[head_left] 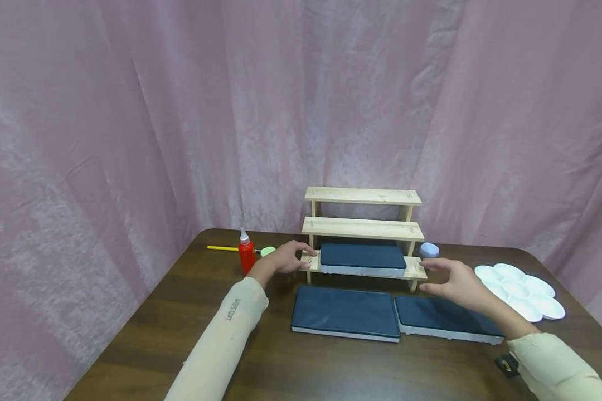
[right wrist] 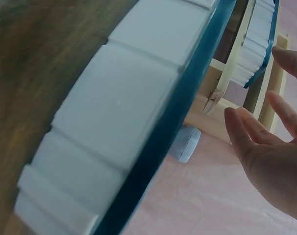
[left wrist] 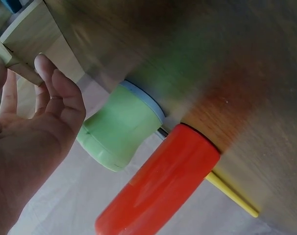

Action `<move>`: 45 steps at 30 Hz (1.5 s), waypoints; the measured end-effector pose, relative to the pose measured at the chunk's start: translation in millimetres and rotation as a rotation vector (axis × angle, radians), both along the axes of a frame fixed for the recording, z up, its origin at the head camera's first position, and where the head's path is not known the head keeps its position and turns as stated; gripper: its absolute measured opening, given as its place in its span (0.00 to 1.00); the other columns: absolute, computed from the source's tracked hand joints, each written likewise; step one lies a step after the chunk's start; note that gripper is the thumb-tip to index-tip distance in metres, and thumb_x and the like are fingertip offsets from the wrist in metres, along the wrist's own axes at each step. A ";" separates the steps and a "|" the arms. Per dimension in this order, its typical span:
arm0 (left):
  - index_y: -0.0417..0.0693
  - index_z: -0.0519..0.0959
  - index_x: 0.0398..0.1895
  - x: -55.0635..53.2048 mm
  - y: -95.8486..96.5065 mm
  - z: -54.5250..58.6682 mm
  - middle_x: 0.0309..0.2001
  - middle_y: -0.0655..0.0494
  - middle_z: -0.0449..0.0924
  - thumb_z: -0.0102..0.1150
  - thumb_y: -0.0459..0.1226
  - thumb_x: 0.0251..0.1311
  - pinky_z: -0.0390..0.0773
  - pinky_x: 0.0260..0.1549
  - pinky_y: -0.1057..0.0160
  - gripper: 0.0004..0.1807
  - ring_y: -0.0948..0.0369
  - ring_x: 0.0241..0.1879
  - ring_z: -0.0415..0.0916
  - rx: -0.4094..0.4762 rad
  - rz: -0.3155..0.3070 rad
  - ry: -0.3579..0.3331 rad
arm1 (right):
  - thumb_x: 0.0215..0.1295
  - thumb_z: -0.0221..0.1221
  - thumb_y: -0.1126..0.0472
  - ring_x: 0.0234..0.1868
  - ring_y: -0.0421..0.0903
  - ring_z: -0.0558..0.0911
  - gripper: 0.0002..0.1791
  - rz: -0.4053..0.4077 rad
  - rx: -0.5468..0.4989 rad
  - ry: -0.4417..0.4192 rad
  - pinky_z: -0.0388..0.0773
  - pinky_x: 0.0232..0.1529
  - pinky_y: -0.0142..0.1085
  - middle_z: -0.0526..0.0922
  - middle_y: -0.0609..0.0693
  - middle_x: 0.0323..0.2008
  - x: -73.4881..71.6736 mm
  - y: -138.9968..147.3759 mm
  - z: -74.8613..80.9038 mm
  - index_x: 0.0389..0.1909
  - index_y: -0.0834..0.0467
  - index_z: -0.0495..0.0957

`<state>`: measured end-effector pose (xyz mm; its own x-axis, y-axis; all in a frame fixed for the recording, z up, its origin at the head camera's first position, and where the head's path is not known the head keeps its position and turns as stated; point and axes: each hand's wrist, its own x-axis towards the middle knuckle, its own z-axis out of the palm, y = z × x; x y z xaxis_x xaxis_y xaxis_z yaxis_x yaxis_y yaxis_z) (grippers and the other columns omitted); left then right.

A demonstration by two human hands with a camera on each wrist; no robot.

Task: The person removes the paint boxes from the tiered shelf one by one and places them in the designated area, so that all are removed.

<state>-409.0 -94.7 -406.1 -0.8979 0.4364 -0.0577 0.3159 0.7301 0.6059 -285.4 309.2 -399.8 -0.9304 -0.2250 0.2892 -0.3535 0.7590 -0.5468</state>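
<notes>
One white rectangular case with dark-blue lid (head_left: 363,256) rests on the lowest tier of a pale wooden three-tier stand (head_left: 363,228), left hand's (head_left: 283,257) fingers curled round that tier's end, right hand's (head_left: 454,283) spread, empty (apparently positioning; next calls for level alignment).

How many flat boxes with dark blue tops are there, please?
3: one box on the lowest shelf of the wooden stand, plus a left box and a right box on the table. None appears fully hidden.
</notes>
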 end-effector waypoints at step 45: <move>0.58 0.82 0.55 0.4 0.6 1.0 0.61 0.46 0.73 0.65 0.37 0.62 0.72 0.58 0.44 0.17 0.48 0.57 0.70 0.009 -0.004 -0.003 | 0.53 0.75 0.53 0.65 0.65 0.69 0.40 0.134 -0.092 -0.006 0.67 0.60 0.64 0.70 0.65 0.64 -48.1 -51.0 -4.2 0.64 0.65 0.71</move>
<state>-408.6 -94.1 -405.0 -0.8961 0.4401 -0.0567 0.3166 0.7236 0.6133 -333.6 258.2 -404.0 -0.8956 -0.3206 0.3085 -0.4449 0.6519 -0.6141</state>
